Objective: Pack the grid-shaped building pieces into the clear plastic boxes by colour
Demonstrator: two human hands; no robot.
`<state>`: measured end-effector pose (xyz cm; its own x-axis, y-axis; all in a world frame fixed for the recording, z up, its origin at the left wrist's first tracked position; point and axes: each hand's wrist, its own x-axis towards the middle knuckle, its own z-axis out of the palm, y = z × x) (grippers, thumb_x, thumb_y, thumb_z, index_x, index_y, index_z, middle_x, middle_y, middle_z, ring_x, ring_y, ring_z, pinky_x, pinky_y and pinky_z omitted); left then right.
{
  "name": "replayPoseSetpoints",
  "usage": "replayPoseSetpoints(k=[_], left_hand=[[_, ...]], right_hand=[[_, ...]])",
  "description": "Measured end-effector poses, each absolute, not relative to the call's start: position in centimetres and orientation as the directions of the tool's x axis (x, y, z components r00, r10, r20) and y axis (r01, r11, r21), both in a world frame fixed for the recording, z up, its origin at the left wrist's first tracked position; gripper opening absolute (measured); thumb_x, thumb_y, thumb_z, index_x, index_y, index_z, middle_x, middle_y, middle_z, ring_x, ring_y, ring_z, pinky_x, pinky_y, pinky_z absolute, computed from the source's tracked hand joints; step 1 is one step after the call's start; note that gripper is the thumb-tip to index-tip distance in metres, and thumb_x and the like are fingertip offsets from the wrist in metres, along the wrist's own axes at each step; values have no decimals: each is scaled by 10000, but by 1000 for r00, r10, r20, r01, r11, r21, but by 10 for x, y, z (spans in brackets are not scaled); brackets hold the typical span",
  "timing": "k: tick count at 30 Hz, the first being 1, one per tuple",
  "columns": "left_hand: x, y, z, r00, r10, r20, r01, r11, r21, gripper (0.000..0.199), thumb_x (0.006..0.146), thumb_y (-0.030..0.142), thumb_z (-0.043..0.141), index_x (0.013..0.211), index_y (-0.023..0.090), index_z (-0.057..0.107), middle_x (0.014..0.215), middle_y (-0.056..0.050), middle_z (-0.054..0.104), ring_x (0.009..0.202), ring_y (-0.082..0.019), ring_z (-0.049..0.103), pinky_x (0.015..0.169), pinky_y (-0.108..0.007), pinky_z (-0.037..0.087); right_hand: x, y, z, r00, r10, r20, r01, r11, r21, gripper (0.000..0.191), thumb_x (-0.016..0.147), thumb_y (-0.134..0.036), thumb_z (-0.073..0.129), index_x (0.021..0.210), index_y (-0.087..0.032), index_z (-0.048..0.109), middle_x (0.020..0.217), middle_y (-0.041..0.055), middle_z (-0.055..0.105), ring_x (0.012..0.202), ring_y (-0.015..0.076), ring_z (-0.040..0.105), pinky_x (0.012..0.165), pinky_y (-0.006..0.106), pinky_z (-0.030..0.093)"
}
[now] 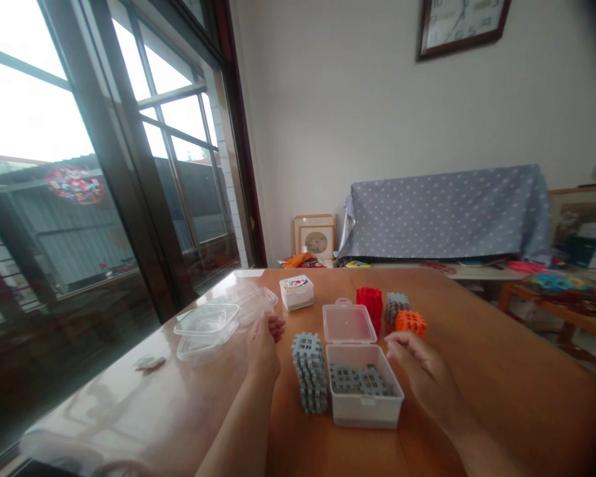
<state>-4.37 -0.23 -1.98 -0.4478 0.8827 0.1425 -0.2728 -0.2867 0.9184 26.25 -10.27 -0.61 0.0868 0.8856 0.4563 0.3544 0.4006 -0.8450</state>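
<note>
My left hand [267, 338] hovers over the table left of the box, its fingers curled in and nothing visible in them. My right hand [420, 361] is at the box's right side, with fingers bent together and nothing showing between them. Between my hands sits a clear plastic box [367, 412] with its hinged lid [350, 323] laid back. Grey lattice-like building pieces [360, 379] lie inside it. Close to the box's left wall rises a tall stack of grey pieces [308, 374]. Beyond my right hand are an orange block of pieces [411, 323], a red stack [370, 308] and a grey stack [397, 306].
Clear plastic containers [206, 328] stand on the left of the wooden table [481, 377]. A small pale item [149, 362] lies near its left edge. A white box with a printed top [297, 295] is farther back. Glass doors [129, 165] run along the left.
</note>
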Motion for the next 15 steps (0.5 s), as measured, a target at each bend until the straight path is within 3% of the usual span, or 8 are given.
replayPoseSetpoints(k=[5,11,15], left_hand=[[-44,0,-33,-277,953,122,-237,-191,953,611,777,722,607,889,123,658,787,-101,722,611,-151,622,604,-270,450],[-37,-4,-27,-107,990,88,-248,-112,962,654,809,756,548,918,122,663,815,-110,726,638,-164,639,598,-263,449],[-30,-10,-21,10,999,47,-266,-42,963,688,783,784,552,909,117,667,764,-97,711,625,-179,647,591,-270,449]], right_hand=[[261,-119,-4,-104,876,470,430,466,-774,269,982,-447,476,991,-259,668,867,11,672,841,204,624,766,309,478],[248,-126,7,-321,797,512,643,581,-500,173,940,-396,565,968,-277,688,798,26,650,839,230,594,762,355,456],[237,-129,10,-398,756,519,650,632,-423,154,952,-365,551,997,-287,676,778,18,648,843,228,602,852,408,444]])
